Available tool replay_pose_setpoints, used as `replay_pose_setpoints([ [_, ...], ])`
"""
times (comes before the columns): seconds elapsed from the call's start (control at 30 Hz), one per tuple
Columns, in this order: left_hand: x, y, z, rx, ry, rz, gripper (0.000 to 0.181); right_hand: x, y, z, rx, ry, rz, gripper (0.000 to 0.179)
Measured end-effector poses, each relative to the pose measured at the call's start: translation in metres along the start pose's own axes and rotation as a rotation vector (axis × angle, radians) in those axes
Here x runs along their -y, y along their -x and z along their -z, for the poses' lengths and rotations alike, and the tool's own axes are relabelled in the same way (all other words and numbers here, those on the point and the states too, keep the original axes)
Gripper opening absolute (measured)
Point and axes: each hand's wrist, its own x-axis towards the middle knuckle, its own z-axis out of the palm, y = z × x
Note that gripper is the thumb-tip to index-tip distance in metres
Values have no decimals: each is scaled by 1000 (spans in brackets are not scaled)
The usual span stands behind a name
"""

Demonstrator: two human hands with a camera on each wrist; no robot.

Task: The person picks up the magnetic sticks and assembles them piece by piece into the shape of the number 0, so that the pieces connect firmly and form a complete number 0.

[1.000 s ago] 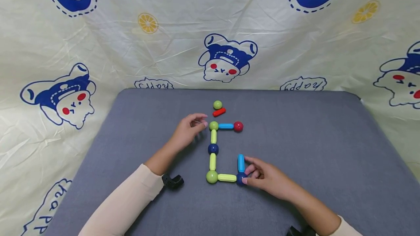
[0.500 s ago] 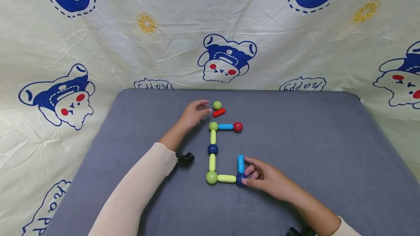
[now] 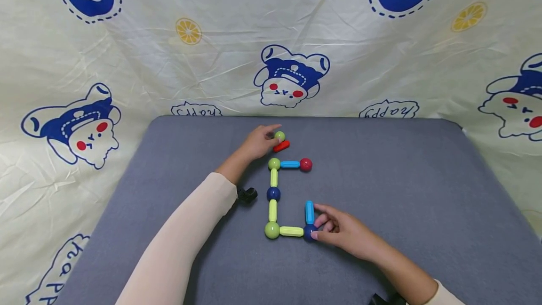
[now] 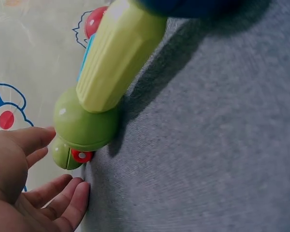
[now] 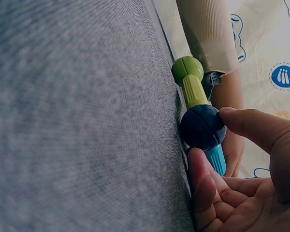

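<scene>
My left hand (image 3: 260, 142) reaches to the loose green ball (image 3: 280, 136) at the far side, index finger behind it and thumb in front. In the left wrist view the thumb and fingers stand apart. A short red rod (image 3: 282, 146) lies just in front of that ball. My right hand (image 3: 349, 232) holds the dark blue corner ball (image 5: 203, 127) between thumb and fingers. From this ball a blue rod (image 3: 310, 212) points away and a yellow-green rod (image 3: 291, 231) runs left to a green ball (image 3: 272, 230), part of one toy construction of balls and rods.
The construction continues up its left side through a dark blue ball (image 3: 273, 194) to a green ball (image 3: 274, 164). A blue rod (image 3: 290, 164) links that to a red ball (image 3: 306, 164). Grey cloth (image 3: 402, 192) covers the table, and a printed curtain (image 3: 228, 69) hangs behind.
My left hand has moved away from me and to the right, from beside the construction's upper green ball to the loose green ball. The right hand stays at the dark blue corner ball.
</scene>
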Motion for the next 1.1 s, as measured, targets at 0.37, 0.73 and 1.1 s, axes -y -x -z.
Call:
replay_pose_setpoints([
  [0.37, -1, -5, -7, -29, -74, -20, 36, 1, 0, -2, -5, -1, -20, 77],
  [0.73, -7, 7, -5, -117, 6, -66, 35, 0, -1, -1, -7, -1, 1, 76],
  [1.1, -26, 41, -4, -51, 192, -114, 40, -1, -1, -1, 0, -13, 12, 76],
])
